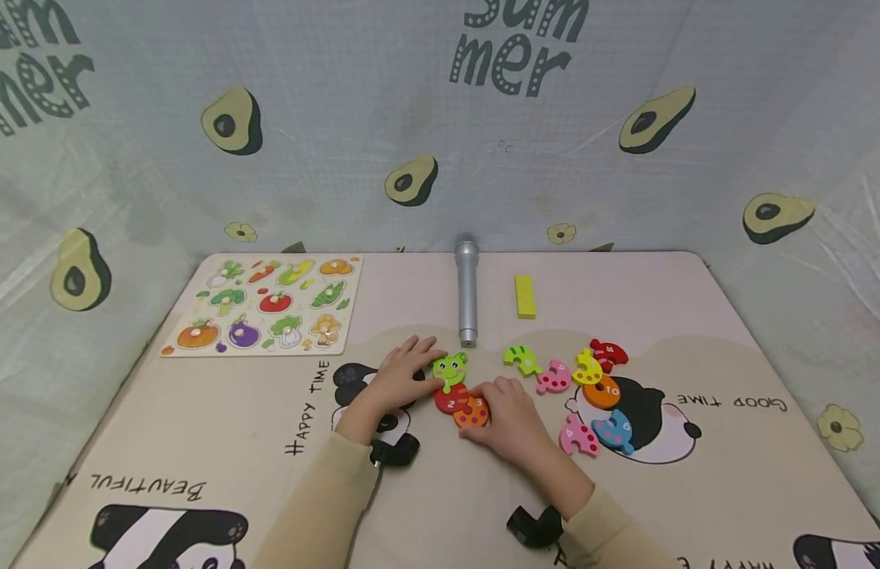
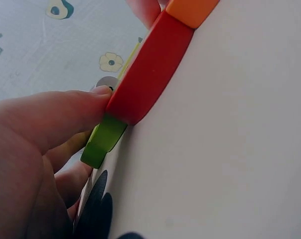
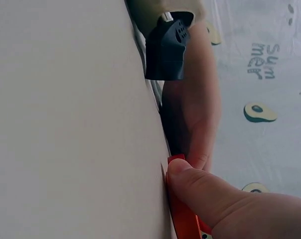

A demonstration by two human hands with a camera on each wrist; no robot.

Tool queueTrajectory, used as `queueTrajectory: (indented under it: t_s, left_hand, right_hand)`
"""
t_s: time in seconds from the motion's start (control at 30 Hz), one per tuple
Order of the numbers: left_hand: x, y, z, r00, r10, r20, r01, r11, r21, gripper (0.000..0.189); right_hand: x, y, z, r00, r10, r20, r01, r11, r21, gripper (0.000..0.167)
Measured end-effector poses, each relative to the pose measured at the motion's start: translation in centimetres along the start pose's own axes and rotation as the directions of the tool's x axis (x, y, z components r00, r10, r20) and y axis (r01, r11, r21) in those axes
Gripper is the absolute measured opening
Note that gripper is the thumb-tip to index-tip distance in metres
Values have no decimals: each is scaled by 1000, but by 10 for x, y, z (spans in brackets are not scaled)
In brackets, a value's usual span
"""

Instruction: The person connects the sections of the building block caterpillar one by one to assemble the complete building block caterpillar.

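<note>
Three flat wooden puzzle pieces lie joined between the hands: a green smiling animal head [image 1: 449, 370], a red piece numbered 2 [image 1: 451, 400], and an orange spotted piece numbered 3 [image 1: 475, 412]. Thumb and fingers of the left hand [image 1: 397, 381] hold the green head from its left side. In the left wrist view, that thumb presses where the green edge meets the red piece [image 2: 150, 67]. The right hand [image 1: 514, 419] pinches the orange piece, its thumb at the near edge and fingers at the far edge. Its thumb also shows on the piece's side in the right wrist view.
Right of the hands lie several loose numbered pieces, among them a green one [image 1: 521, 361], an orange one [image 1: 601, 392] and a blue one [image 1: 614, 431]. Farther back are a grey cylinder [image 1: 467, 296], a yellow block [image 1: 525, 297] and a vegetable puzzle board [image 1: 258, 304].
</note>
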State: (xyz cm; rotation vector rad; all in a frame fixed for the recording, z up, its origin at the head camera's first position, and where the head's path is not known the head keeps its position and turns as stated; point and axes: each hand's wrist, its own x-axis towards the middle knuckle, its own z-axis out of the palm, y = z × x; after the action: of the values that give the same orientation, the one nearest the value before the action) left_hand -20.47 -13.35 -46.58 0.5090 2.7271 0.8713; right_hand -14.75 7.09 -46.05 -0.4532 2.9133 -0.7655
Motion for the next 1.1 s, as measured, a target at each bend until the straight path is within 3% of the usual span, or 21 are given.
queueTrajectory:
  t_s: [0.27, 0.5, 0.67, 0.9, 1.1]
  left_hand:
    - [-3, -1, -2, 1000, 5, -13, -6, 1000, -8, 51]
    - [-2, 0, 0, 1000, 19, -12, -19, 1000, 6, 50]
    - [-1, 0, 2, 1000, 16, -4, -16, 1000, 14, 50]
    - [0, 0, 2, 1000, 8, 7, -9, 1000, 15, 50]
    - [-1, -1, 1, 1000, 6, 2, -6, 1000, 18, 51]
  right_hand:
    - [2, -1, 0, 1000, 7, 23, -7, 1000, 0, 59]
    - [-3, 10, -16, 997, 32, 67, -38, 995, 91, 82]
    - [-10, 41, -43, 999, 30, 39, -36, 987, 157, 83]
    - [-33, 93, -76, 997, 64, -33, -59, 989, 136, 77]
    - [-49, 121, -93, 991, 120, -57, -113, 988, 103, 71]
